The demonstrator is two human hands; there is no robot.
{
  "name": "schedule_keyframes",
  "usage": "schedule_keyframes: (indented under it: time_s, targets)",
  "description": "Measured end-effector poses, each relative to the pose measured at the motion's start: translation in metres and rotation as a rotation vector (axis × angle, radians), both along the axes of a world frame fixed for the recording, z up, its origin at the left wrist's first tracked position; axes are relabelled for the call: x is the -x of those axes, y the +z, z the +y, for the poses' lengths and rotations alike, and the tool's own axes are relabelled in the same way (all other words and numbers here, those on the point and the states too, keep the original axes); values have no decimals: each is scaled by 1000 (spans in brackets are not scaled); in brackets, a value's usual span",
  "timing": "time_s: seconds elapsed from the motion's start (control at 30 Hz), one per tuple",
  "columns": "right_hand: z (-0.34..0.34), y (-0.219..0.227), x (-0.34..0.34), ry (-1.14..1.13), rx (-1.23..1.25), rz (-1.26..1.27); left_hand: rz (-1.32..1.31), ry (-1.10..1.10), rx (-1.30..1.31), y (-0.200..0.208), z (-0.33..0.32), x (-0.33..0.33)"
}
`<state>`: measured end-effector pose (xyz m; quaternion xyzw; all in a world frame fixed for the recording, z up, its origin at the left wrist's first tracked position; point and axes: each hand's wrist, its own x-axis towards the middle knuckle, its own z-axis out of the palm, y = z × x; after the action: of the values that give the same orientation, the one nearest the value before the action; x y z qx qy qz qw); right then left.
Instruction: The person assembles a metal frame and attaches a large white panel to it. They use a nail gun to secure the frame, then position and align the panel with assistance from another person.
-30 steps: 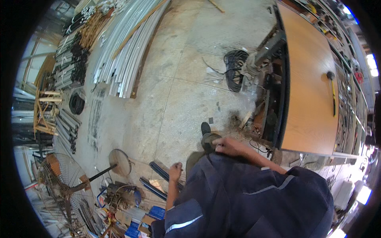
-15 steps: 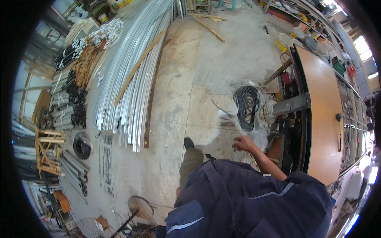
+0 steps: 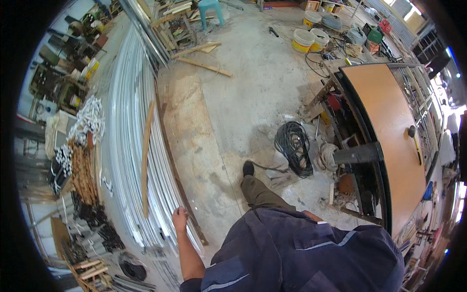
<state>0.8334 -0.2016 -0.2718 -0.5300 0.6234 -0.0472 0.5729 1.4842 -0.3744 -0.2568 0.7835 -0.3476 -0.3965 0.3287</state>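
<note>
My left hand (image 3: 180, 219) hangs at my left side, its fingers loosely curled, with nothing visible in them. In the picture it overlaps the near right part of a long stack of shiny metal profiles (image 3: 129, 102); whether it touches them I cannot tell. A wooden strip (image 3: 148, 160) lies along that stack. Only a bit of my right forearm shows beside my dark blue jacket (image 3: 311, 253); the right hand is hidden by the jacket. One dark shoe (image 3: 248, 168) is stepping forward on the concrete floor.
A coil of black cable (image 3: 294, 148) lies on the floor at right. Beside it stands a bench with a wood-coloured panel (image 3: 389, 121) and a hammer (image 3: 415, 143) on it. Ahead are wooden slats (image 3: 204, 66), white-and-yellow buckets (image 3: 302, 41) and a blue stool (image 3: 210, 10).
My view has moved forward and turned. My left hand has come into view at the left, while my right hand has swung back out of sight. The leg has stepped ahead.
</note>
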Motion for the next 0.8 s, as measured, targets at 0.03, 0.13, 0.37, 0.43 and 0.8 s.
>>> schedule_keyframes:
  time_s: [0.03,0.13,0.37,0.43,0.8]
  targets:
    - [-23,0,-6,-73,143,-139,-43,-71,39,3,-31,8]
    - [-129,-73,-2,327,19,151,70,-212,-199,6,-82,44]
    - [-416,34,20,-646,-281,-202,-257,-749,-388,21,-183,138]
    - [-480,45,27,-651,-201,-195,-285,-818,-415,4,-231,139]
    - [-598,5,65,-705,-223,21,103,-565,-488,-30,-704,230]
